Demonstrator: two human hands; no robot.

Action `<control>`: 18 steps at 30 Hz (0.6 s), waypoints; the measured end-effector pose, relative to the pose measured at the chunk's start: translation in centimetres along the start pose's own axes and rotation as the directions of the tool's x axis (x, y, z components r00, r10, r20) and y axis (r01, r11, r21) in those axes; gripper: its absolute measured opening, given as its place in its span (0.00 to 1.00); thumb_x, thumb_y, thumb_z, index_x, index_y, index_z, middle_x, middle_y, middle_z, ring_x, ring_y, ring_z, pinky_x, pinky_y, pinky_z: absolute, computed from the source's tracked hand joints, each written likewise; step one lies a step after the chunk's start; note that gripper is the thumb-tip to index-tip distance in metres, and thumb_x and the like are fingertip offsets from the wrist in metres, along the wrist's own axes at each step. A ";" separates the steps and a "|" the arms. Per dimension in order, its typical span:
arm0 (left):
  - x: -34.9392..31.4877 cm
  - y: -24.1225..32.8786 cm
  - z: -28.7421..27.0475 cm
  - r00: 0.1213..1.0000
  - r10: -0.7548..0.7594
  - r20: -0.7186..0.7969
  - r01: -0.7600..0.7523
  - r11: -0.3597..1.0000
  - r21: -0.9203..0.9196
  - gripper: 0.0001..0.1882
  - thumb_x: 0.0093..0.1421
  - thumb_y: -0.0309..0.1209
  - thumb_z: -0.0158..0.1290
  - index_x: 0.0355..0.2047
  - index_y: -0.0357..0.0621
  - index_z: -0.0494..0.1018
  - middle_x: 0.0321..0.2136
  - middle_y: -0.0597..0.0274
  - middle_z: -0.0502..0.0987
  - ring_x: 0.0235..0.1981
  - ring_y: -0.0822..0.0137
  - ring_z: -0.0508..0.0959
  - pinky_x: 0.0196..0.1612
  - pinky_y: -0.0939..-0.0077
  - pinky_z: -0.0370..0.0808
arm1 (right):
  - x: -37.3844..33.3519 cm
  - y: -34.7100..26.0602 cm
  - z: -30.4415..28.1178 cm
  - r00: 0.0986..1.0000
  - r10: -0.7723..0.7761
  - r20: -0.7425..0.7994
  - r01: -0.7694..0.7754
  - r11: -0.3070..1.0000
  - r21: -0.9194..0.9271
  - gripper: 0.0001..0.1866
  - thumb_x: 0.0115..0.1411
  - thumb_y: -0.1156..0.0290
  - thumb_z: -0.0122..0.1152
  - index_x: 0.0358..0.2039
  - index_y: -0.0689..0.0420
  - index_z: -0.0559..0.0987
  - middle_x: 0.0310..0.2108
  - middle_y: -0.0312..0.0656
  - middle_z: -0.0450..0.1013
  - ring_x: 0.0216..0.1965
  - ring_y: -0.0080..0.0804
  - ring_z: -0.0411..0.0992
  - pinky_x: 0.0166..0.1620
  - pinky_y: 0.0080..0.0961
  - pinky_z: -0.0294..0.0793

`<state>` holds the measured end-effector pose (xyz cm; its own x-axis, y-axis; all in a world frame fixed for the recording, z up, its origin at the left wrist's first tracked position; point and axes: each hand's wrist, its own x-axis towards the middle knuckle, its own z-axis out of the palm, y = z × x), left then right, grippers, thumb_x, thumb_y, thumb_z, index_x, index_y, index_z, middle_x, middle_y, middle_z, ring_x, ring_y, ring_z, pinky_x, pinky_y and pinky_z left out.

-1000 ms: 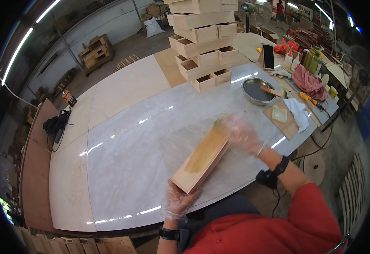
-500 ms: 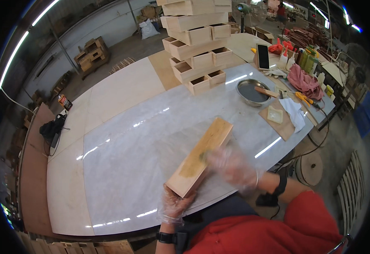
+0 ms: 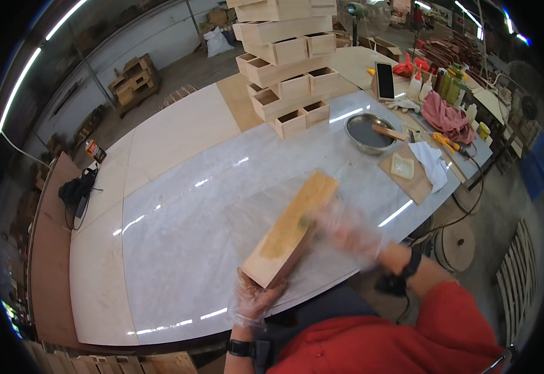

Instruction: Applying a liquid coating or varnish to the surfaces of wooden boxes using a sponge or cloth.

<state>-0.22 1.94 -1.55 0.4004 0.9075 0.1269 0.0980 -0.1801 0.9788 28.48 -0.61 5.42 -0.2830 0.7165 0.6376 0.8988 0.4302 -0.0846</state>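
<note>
A long, narrow wooden box (image 3: 291, 227) lies slanted on the table, its upper face mostly coated in a wet yellowish tone. Bare pale wood shows on that face at the near end. My left hand (image 3: 257, 297), in a clear plastic glove, grips this near end with fingers and thumb around its sides. Over the box's right edge, my right hand (image 3: 350, 234), gloved too, is smeared by motion. A small greenish pad (image 3: 305, 221) sits at its fingertips against the coated face; its exact form is blurred.
A tall stack of wooden boxes (image 3: 294, 87) stands at the back. To the right are a metal bowl (image 3: 360, 144) with a wooden stick across its rim, a white cloth (image 3: 429, 165), a shallow dish (image 3: 401, 166), a phone (image 3: 384, 81) and several bottles. Plastic film (image 3: 178, 249) covers the tabletop.
My right hand has shifted slightly up and right along the box with the greenish pad. My left hand keeps its hold, and the box has barely moved.
</note>
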 end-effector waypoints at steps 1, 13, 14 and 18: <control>-0.2 0.5 0.2 1.000 -0.002 -0.001 0.002 1.000 0.003 0.36 0.45 0.26 0.70 0.50 0.41 0.61 0.46 0.56 0.72 0.45 0.69 0.75 0.48 0.72 0.74 | -0.3 2.7 0.4 0.902 0.288 0.321 -0.269 0.958 -0.103 0.20 0.57 0.75 0.51 0.51 0.54 0.76 0.44 0.50 0.75 0.41 0.43 0.76 0.41 0.39 0.77; 0.0 0.4 0.2 0.999 0.035 0.031 -0.026 0.968 -0.249 0.34 0.48 0.27 0.69 0.50 0.40 0.59 0.48 0.56 0.72 0.48 0.69 0.74 0.51 0.72 0.73 | 4.6 10.3 3.4 0.956 0.003 0.292 0.218 0.657 -0.722 0.11 0.56 0.69 0.56 0.40 0.52 0.81 0.35 0.45 0.74 0.38 0.44 0.72 0.44 0.35 0.73; -0.2 0.4 0.2 0.999 0.036 0.030 -0.027 0.969 -0.247 0.34 0.48 0.27 0.69 0.50 0.40 0.59 0.48 0.56 0.72 0.48 0.69 0.74 0.51 0.72 0.73 | 4.4 10.6 2.7 0.962 0.162 0.218 -0.010 0.822 -0.569 0.12 0.56 0.69 0.57 0.41 0.53 0.81 0.37 0.45 0.75 0.39 0.43 0.72 0.45 0.36 0.73; -0.5 -0.1 0.1 1.000 0.002 0.002 -0.002 0.980 -0.199 0.35 0.49 0.28 0.69 0.50 0.40 0.58 0.48 0.55 0.71 0.48 0.68 0.74 0.51 0.71 0.73 | 5.3 9.5 -0.2 0.985 0.170 -0.015 -0.167 0.935 -0.314 0.14 0.55 0.69 0.53 0.41 0.59 0.78 0.34 0.48 0.75 0.39 0.47 0.74 0.42 0.40 0.74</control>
<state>-0.37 1.49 -1.71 0.4028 0.9062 0.1288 -0.0859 -0.1027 0.9910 35.55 7.16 8.21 -0.1206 0.7711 0.6252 0.9923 0.1105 0.0551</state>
